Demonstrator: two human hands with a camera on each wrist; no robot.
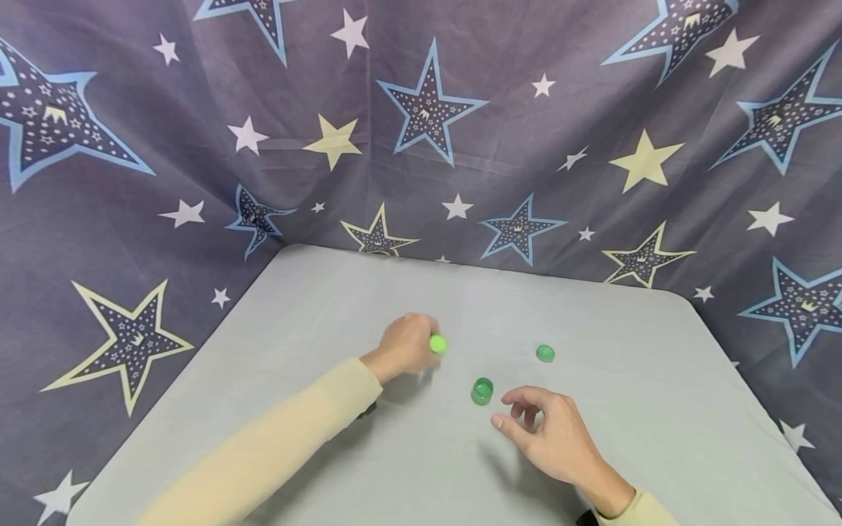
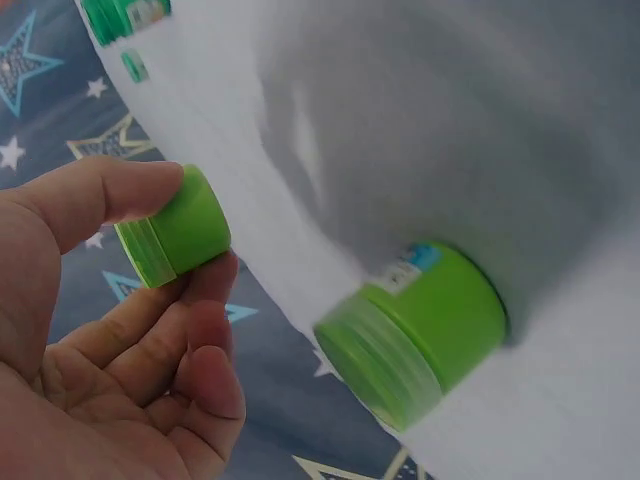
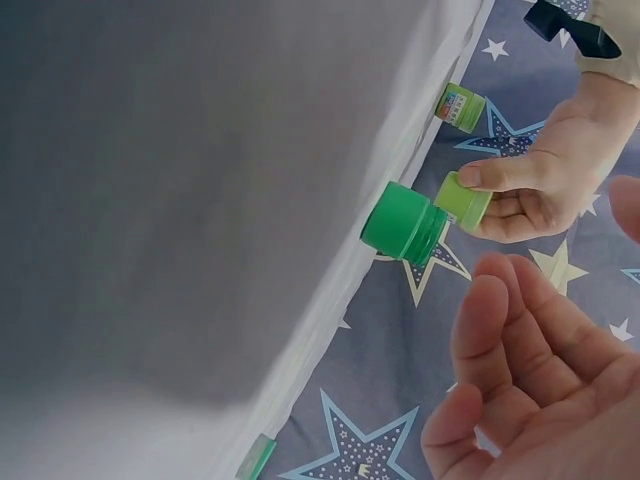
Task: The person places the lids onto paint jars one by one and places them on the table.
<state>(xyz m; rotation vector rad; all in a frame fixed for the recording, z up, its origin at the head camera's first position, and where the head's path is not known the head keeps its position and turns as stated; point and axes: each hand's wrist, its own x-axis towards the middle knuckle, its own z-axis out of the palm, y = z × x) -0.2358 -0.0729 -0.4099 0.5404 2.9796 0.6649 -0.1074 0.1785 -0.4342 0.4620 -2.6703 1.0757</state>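
Note:
My left hand (image 1: 408,342) pinches a small lime-green jar (image 1: 438,344) between thumb and fingers, above the table. A second lime-green jar (image 2: 440,320), with a label and a translucent rim, stands on the table beside that hand; the hand hides it in the head view. My right hand (image 1: 549,431) holds nothing, fingers loosely bent and apart from the thumb. Just left of its fingertips stands a darker green jar (image 1: 482,391), uncovered, its inside showing. Farther back to the right lies a flat green lid (image 1: 545,353).
The pale grey tabletop (image 1: 368,467) has rounded far corners. Behind it and along its sides hangs a dark curtain (image 1: 500,139) printed with stars. Black bands (image 3: 575,30) circle the wrists near the sleeves.

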